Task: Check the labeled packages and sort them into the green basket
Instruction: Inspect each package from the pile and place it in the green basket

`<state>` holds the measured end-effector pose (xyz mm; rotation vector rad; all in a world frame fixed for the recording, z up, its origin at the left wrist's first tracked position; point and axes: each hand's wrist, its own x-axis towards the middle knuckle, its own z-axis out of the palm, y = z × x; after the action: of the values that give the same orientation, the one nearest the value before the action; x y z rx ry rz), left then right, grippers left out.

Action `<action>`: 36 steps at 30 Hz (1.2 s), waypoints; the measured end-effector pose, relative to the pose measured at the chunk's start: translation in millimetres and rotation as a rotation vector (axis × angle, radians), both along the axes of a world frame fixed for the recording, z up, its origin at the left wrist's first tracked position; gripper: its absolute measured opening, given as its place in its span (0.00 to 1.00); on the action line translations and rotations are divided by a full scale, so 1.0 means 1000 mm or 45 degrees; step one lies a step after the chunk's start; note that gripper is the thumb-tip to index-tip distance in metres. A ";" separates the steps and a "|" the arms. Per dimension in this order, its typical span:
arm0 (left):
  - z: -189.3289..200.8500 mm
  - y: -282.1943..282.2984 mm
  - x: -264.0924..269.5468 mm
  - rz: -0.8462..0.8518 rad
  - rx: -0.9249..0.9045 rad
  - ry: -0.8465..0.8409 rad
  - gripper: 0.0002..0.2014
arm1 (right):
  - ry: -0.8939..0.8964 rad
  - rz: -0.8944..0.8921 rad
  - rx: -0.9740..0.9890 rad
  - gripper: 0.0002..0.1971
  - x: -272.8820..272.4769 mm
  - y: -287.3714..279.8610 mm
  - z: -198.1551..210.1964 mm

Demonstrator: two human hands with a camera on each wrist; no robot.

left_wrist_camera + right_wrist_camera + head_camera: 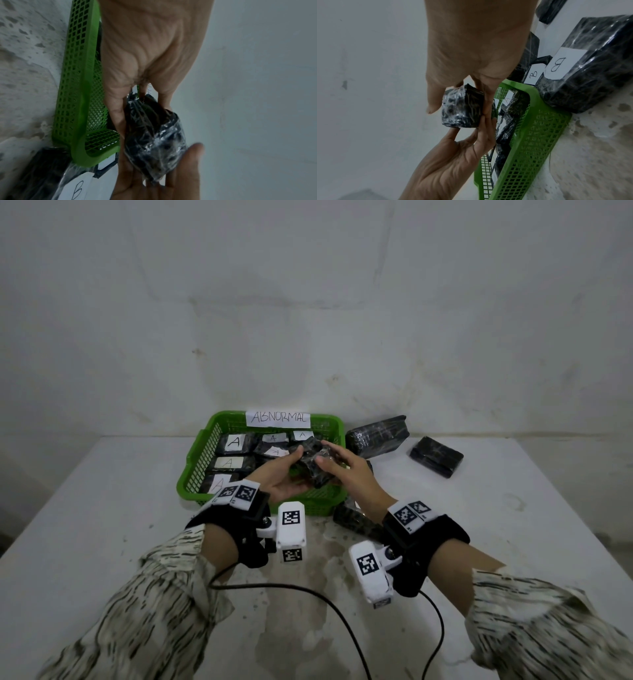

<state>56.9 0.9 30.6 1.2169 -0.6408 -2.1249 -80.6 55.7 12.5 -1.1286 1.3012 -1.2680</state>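
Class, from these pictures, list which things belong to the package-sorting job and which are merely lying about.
Part of the job:
green basket
ABNORMAL sign
A-labelled packages
B-labelled packages
held black package, between left hand and right hand

Lying about:
black cable
stained table

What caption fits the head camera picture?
Both hands, left and right, hold a black plastic-wrapped package above the green mesh basket of A-labelled packages.
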 end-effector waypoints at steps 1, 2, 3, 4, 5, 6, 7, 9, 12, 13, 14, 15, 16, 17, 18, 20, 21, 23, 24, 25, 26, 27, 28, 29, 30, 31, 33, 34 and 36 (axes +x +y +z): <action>0.000 0.000 -0.001 0.000 0.020 0.007 0.16 | 0.037 -0.013 -0.020 0.22 0.001 -0.001 0.000; 0.000 0.000 -0.001 0.002 0.038 0.017 0.14 | 0.064 -0.029 -0.037 0.22 0.002 -0.002 -0.001; -0.001 -0.001 -0.001 0.009 0.048 0.020 0.14 | 0.078 -0.039 -0.046 0.22 0.003 -0.002 -0.001; -0.002 -0.001 0.000 0.013 0.056 0.022 0.15 | 0.088 -0.049 -0.050 0.22 0.004 -0.003 -0.002; -0.002 -0.001 0.000 0.021 0.064 0.023 0.17 | 0.097 -0.049 -0.044 0.23 0.004 -0.003 -0.001; -0.003 -0.002 0.001 0.040 0.084 0.035 0.20 | 0.093 -0.030 -0.027 0.23 0.003 -0.002 0.001; -0.003 -0.002 0.002 0.055 0.106 0.043 0.23 | 0.071 0.010 -0.004 0.25 0.001 -0.002 0.001; -0.001 -0.002 0.005 0.058 0.134 0.038 0.24 | 0.027 0.125 0.033 0.30 -0.003 0.001 0.004; 0.003 0.000 0.006 0.028 0.153 0.047 0.19 | 0.023 0.188 0.039 0.33 -0.008 0.004 0.005; 0.004 0.001 0.006 0.031 0.163 0.054 0.18 | 0.020 0.186 0.034 0.33 -0.008 0.005 0.006; 0.004 0.000 0.006 0.033 0.172 0.060 0.18 | 0.013 0.184 0.034 0.33 -0.008 0.005 0.007; 0.003 -0.001 0.006 0.032 0.176 0.057 0.18 | 0.005 0.188 0.034 0.33 -0.008 0.006 0.008; 0.003 -0.001 0.005 0.029 0.182 0.053 0.19 | -0.001 0.192 0.038 0.34 -0.008 0.006 0.008; 0.002 -0.002 0.005 0.030 0.190 0.052 0.21 | -0.002 0.199 0.039 0.35 -0.009 0.006 0.008; -0.001 -0.003 0.005 0.038 0.198 0.060 0.22 | 0.004 0.200 0.038 0.36 -0.009 0.007 0.009; -0.004 -0.004 0.004 0.055 0.190 0.072 0.21 | 0.038 0.189 0.018 0.37 -0.008 0.006 0.007; -0.006 -0.004 0.004 0.061 0.179 0.079 0.20 | 0.067 0.182 0.007 0.37 -0.008 0.006 0.006; -0.006 -0.002 0.003 0.039 0.119 0.077 0.15 | 0.100 0.193 0.009 0.38 -0.008 0.007 0.004; -0.005 -0.001 0.003 0.002 0.063 0.061 0.12 | 0.081 0.213 0.027 0.39 -0.009 0.008 0.005; -0.003 0.001 0.003 -0.030 -0.002 0.035 0.08 | 0.041 0.242 0.055 0.40 -0.009 0.008 0.006; -0.003 0.001 0.003 -0.057 -0.078 0.003 0.06 | -0.016 0.262 0.090 0.41 -0.010 0.009 0.007; -0.005 0.001 0.004 -0.081 -0.161 -0.022 0.08 | -0.082 0.264 0.137 0.41 -0.012 0.008 0.006; -0.006 0.000 0.005 -0.101 -0.252 -0.048 0.15 | -0.163 0.240 0.191 0.39 -0.012 0.006 0.006; -0.007 0.000 0.005 -0.122 -0.342 -0.079 0.24 | -0.225 0.205 0.250 0.37 -0.012 0.005 0.007; -0.007 0.000 0.004 -0.136 -0.422 -0.116 0.32 | -0.249 0.177 0.299 0.34 -0.013 0.004 0.008; -0.008 0.000 0.003 -0.142 -0.493 -0.147 0.38 | -0.245 0.171 0.332 0.30 -0.013 0.004 0.011; -0.006 0.002 0.001 -0.121 -0.603 -0.140 0.41 | -0.280 0.200 0.331 0.22 -0.012 0.006 0.017; -0.006 0.004 0.000 -0.117 -0.657 -0.122 0.40 | -0.335 0.216 0.307 0.18 -0.011 0.007 0.019; -0.005 0.006 -0.001 -0.121 -0.755 -0.122 0.39 | -0.442 0.228 0.269 0.15 -0.011 0.007 0.021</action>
<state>56.0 7.2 25.3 0.9642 -1.2808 -1.7585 -91.4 63.1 33.9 -0.8135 1.0224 -1.1067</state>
